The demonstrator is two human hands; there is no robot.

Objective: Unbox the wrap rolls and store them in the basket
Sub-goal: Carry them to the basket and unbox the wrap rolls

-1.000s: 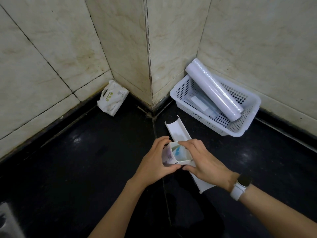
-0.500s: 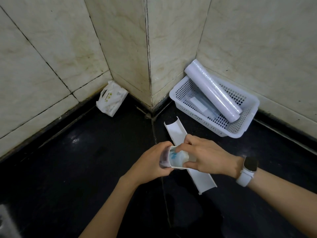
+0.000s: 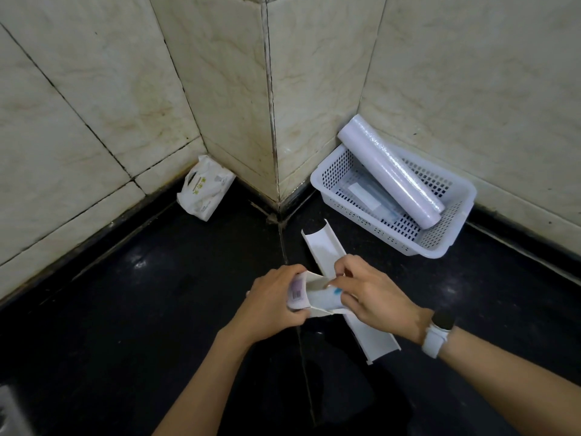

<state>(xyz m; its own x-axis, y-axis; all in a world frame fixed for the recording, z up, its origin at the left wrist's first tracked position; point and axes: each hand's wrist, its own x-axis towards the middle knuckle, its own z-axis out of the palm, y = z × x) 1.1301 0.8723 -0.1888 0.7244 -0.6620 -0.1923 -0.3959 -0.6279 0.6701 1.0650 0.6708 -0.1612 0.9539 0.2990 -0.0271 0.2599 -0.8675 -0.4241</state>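
Head view: basket (image 3: 456, 243) against wall (image 3: 471, 89).

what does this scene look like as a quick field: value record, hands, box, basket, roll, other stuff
left hand: grips the end of the box
right hand: fingers at the box's open end
box: open carton held between both hands, above the floor
basket: white, perforated, on the dark floor by the wall
wrap roll: lies slanted in the basket, upper end over the rim
cardboard tray: flat on the floor under the hands
white packet: leans against the wall, left corner
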